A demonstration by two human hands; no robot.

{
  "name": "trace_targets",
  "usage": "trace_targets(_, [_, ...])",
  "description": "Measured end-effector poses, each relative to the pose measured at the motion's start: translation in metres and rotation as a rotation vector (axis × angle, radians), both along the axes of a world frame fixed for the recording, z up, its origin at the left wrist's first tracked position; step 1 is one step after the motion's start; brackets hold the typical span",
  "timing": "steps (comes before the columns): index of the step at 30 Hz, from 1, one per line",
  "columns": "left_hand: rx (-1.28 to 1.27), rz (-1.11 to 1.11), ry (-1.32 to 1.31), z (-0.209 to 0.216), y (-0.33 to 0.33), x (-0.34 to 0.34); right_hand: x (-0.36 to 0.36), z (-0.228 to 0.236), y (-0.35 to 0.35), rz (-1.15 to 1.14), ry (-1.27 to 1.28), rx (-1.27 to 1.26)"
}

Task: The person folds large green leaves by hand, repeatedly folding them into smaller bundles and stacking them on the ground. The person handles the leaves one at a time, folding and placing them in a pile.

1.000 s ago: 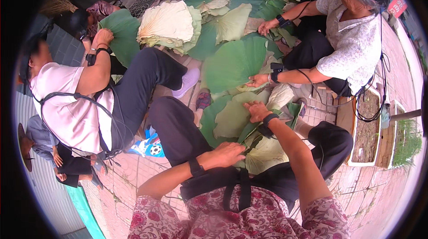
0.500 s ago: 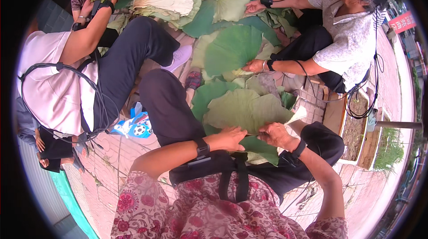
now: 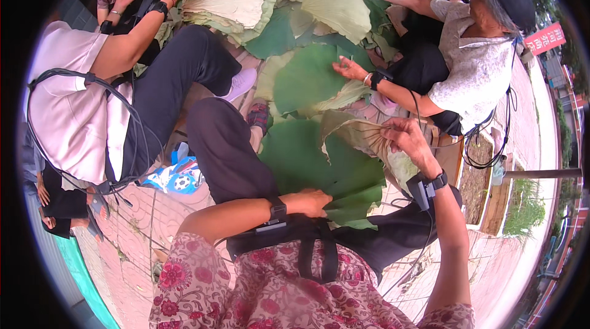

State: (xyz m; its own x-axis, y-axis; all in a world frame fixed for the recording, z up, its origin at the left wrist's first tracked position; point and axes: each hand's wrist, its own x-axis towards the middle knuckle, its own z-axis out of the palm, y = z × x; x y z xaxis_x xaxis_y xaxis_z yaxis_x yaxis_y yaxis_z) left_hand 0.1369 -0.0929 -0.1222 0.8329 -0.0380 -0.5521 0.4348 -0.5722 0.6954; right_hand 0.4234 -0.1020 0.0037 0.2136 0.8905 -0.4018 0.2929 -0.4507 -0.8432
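Note:
A large green lotus leaf lies spread across my lap. My left hand is closed on its near edge. Raised above that leaf's right side, my right hand pinches a paler, crumpled lotus leaf, which droops toward the left from my fingers. Beyond my lap lies another round green leaf, with pale leaves partly under it.
On the right a co-worker in a dark cap lifts a pale leaf; their other hand hovers over the round leaf. Another co-worker at left handles a leaf stack. A blue-white bag lies beside my left knee.
My right hand has risen away from my left, peeling the pale leaf up and rightward and uncovering the green one beneath. The right co-worker's near hand has let go of the round leaf.

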Motion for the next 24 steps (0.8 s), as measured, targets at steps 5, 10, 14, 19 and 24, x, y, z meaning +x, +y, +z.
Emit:
trace_targets(5, [-0.014,0.082,-0.017,-0.011,-0.002,-0.006,-0.049,-0.027,0.099,0.211,0.083,0.068])
trace_targets(10, [0.015,0.084,-0.086,-0.003,-0.002,-0.008,-0.034,-0.012,0.216,-0.239,0.336,0.552])
trace_targets(14, [0.113,0.01,-0.215,-0.002,-0.01,-0.018,0.011,-0.078,0.242,-0.556,0.504,0.374])
trace_targets(19, [0.257,-0.033,-0.278,-0.006,-0.022,-0.022,0.008,-0.21,0.231,-0.651,0.503,0.144])
trace_targets(24, [0.205,-0.014,-0.251,0.007,-0.01,-0.024,-0.013,-0.296,0.216,-0.708,0.353,-0.136])
